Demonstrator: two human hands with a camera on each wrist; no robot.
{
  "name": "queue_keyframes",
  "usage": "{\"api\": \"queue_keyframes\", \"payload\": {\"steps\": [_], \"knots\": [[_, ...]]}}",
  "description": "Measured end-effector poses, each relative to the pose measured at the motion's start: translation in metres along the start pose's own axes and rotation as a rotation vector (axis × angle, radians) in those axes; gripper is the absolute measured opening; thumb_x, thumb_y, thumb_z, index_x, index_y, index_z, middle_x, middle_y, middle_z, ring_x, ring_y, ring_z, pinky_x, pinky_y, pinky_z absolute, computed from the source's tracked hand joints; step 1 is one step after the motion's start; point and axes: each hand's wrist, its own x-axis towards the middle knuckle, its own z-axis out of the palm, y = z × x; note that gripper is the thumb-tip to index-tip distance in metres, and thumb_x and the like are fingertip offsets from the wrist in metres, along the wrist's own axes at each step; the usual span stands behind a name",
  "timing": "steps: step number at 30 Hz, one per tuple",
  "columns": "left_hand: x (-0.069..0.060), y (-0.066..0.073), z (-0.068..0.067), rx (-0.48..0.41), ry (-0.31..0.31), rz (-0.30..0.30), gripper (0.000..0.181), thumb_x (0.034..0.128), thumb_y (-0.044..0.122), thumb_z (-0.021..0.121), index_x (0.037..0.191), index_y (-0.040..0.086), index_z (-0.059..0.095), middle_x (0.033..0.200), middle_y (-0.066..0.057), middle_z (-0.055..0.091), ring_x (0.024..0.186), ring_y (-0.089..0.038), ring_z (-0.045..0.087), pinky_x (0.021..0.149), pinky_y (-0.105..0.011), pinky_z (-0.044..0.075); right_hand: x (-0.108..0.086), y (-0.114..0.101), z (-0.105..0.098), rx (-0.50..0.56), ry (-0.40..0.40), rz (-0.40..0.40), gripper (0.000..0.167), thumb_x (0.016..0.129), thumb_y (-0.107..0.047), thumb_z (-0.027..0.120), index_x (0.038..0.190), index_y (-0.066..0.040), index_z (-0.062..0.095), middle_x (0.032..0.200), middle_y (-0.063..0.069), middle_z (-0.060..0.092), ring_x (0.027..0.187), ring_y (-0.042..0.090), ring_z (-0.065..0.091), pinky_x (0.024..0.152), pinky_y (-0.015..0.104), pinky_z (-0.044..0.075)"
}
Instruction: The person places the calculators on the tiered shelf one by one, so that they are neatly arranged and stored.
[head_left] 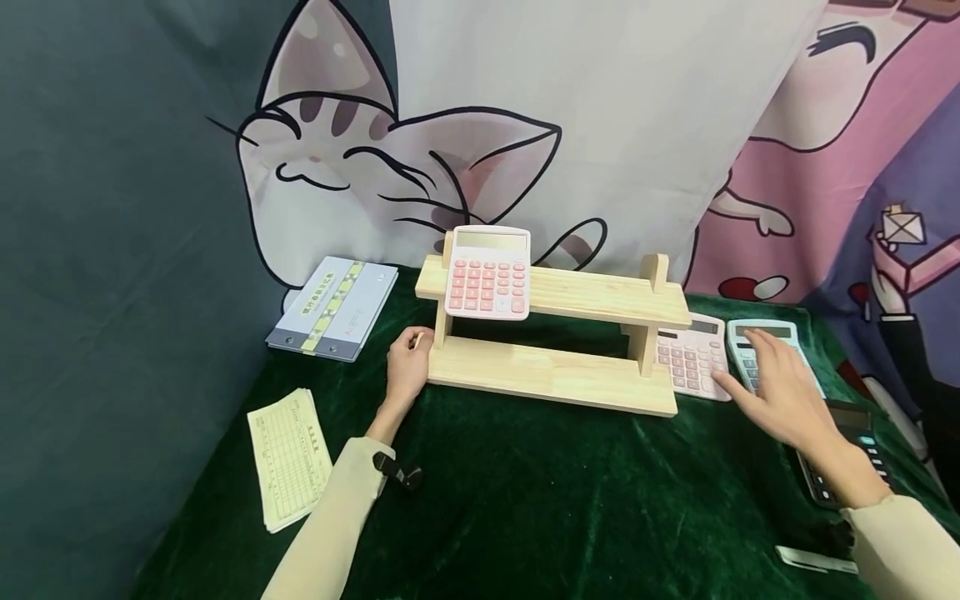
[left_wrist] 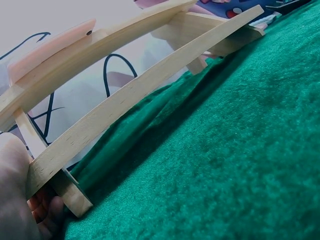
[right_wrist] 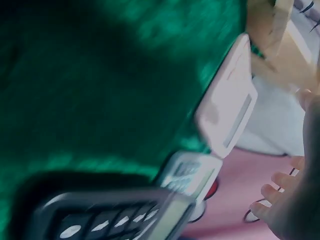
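A two-tier wooden rack (head_left: 551, 367) stands on the green cloth. My left hand (head_left: 409, 364) grips its left end, low by the upright; in the left wrist view the fingertips (left_wrist: 53, 212) curl under the lower board. A white calculator with pink keys (head_left: 489, 279) leans on the upper board at the left. My right hand (head_left: 787, 396) is spread with nothing in it, in front of a pink calculator (head_left: 693, 367) and a light blue calculator (head_left: 750, 364). Partly under the right forearm is a black calculator (head_left: 855, 425).
At the left lie a grey-blue binder (head_left: 360, 287) with a yellow band and a stack of printed paper slips (head_left: 291, 458). A slim pale object (head_left: 816, 560) lies by the right sleeve. A cat-print curtain (head_left: 637, 125) hangs close behind the rack.
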Motion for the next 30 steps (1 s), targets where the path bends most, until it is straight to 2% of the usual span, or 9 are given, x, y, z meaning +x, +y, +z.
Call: {"api": "queue_keyframes", "payload": {"steps": [4, 9, 12, 14, 17, 20, 23, 28, 30], "knots": [[0.0, 0.0, 0.001, 0.0, 0.0, 0.001, 0.025, 0.0993, 0.025, 0.057, 0.107, 0.006, 0.07, 0.109, -0.014, 0.07, 0.093, -0.025, 0.06, 0.081, -0.033, 0.042, -0.009, 0.022, -0.002, -0.038, -0.02, 0.096, 0.092, 0.091, -0.048, 0.065, 0.152, 0.007, 0.025, 0.149, 0.039, 0.03, 0.133, 0.059, 0.028, 0.102, 0.074, 0.021], [0.001, 0.001, 0.001, 0.002, -0.004, -0.003, 0.024, 0.0992, 0.025, 0.057, 0.106, 0.006, 0.07, 0.109, -0.014, 0.07, 0.093, -0.025, 0.059, 0.081, -0.033, 0.042, -0.025, 0.043, -0.005, -0.108, -0.081, 0.275, 0.111, 0.087, -0.061, 0.062, 0.153, 0.012, 0.012, 0.151, 0.044, 0.016, 0.133, 0.062, 0.02, 0.104, 0.075, 0.016], [0.001, 0.002, 0.0, 0.002, -0.002, -0.003, 0.024, 0.0987, 0.024, 0.057, 0.106, 0.006, 0.07, 0.109, -0.015, 0.07, 0.092, -0.025, 0.059, 0.081, -0.033, 0.042, -0.032, 0.051, -0.007, -0.152, -0.127, 0.37, 0.119, 0.083, -0.069, 0.062, 0.15, 0.015, 0.013, 0.143, 0.047, 0.019, 0.123, 0.065, 0.024, 0.097, 0.075, 0.022], [0.001, 0.002, 0.0, -0.001, 0.0, -0.001, 0.024, 0.0984, 0.024, 0.057, 0.106, 0.005, 0.07, 0.109, -0.015, 0.07, 0.092, -0.026, 0.06, 0.081, -0.034, 0.042, -0.036, 0.053, -0.01, -0.172, -0.172, 0.428, 0.125, 0.08, -0.074, 0.061, 0.148, 0.018, 0.011, 0.137, 0.048, 0.021, 0.117, 0.066, 0.025, 0.091, 0.075, 0.026], [0.0, 0.002, 0.0, 0.001, -0.001, -0.001, 0.025, 0.0984, 0.025, 0.057, 0.106, 0.005, 0.07, 0.109, -0.015, 0.07, 0.094, -0.026, 0.06, 0.082, -0.034, 0.042, -0.041, 0.056, -0.012, -0.171, -0.268, 0.525, 0.132, 0.079, -0.079, 0.058, 0.147, 0.02, 0.002, 0.138, 0.052, 0.015, 0.119, 0.067, 0.022, 0.087, 0.076, 0.027], [-0.001, 0.002, 0.0, 0.005, -0.001, -0.009, 0.025, 0.0988, 0.025, 0.057, 0.107, 0.005, 0.07, 0.109, -0.015, 0.069, 0.094, -0.025, 0.059, 0.082, -0.034, 0.041, -0.044, 0.057, -0.012, -0.172, -0.357, 0.624, 0.141, 0.078, -0.083, 0.054, 0.146, 0.022, -0.012, 0.143, 0.055, 0.001, 0.129, 0.068, 0.012, 0.092, 0.078, 0.024], [-0.001, 0.001, 0.001, 0.009, -0.003, -0.018, 0.025, 0.0991, 0.025, 0.056, 0.108, 0.006, 0.07, 0.108, -0.014, 0.069, 0.092, -0.025, 0.059, 0.08, -0.033, 0.041, -0.046, 0.059, -0.012, -0.172, -0.414, 0.718, 0.145, 0.076, -0.085, 0.053, 0.144, 0.022, -0.017, 0.144, 0.054, -0.007, 0.132, 0.067, 0.006, 0.095, 0.077, 0.023], [-0.001, 0.0, 0.0, 0.004, -0.007, -0.014, 0.025, 0.099, 0.025, 0.056, 0.107, 0.005, 0.07, 0.107, -0.014, 0.069, 0.09, -0.025, 0.058, 0.079, -0.033, 0.04, -0.052, 0.065, -0.015, -0.134, -0.535, 0.871, 0.148, 0.075, -0.087, 0.05, 0.139, 0.023, -0.026, 0.141, 0.056, -0.007, 0.126, 0.069, 0.014, 0.101, 0.073, 0.027], [0.0, 0.0, 0.0, -0.002, -0.008, -0.009, 0.025, 0.0991, 0.024, 0.056, 0.107, 0.005, 0.07, 0.108, -0.015, 0.069, 0.092, -0.025, 0.058, 0.08, -0.033, 0.041, -0.056, 0.067, -0.016, -0.115, -0.586, 0.894, 0.148, 0.076, -0.087, 0.048, 0.137, 0.025, -0.027, 0.138, 0.057, -0.003, 0.123, 0.069, 0.02, 0.101, 0.072, 0.03]]}}
